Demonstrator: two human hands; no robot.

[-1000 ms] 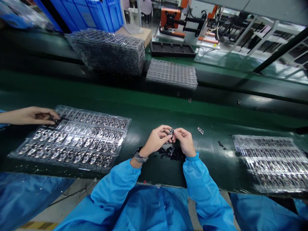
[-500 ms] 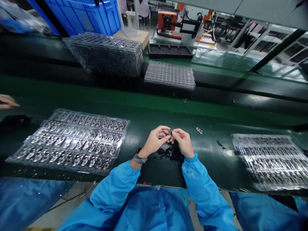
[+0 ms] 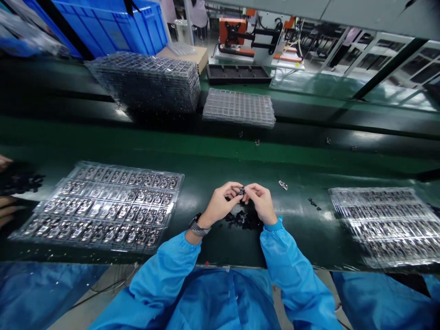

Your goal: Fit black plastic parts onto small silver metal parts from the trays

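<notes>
My left hand point(image 3: 220, 202) and my right hand point(image 3: 261, 201) meet over the green belt, both pinching one small dark metal part point(image 3: 242, 190) between their fingertips. Under them lies a heap of small black pieces point(image 3: 242, 219). A clear tray point(image 3: 103, 201) filled with several rows of the same parts lies to my left. A second filled clear tray point(image 3: 388, 224) lies to my right. A loose part point(image 3: 283, 185) and some black bits point(image 3: 312, 203) lie on the belt just right of my hands.
A tall stack of clear trays point(image 3: 147, 80) and a lower stack of trays point(image 3: 239, 107) stand across the belt. Behind them are blue crates point(image 3: 110, 25), a black tray point(image 3: 237, 73) and an orange fixture point(image 3: 233, 30). Another person's fingers point(image 3: 5, 206) show at the left edge.
The other person's hand drew back from the left tray to the frame's left edge. My hands stay together on the small part.
</notes>
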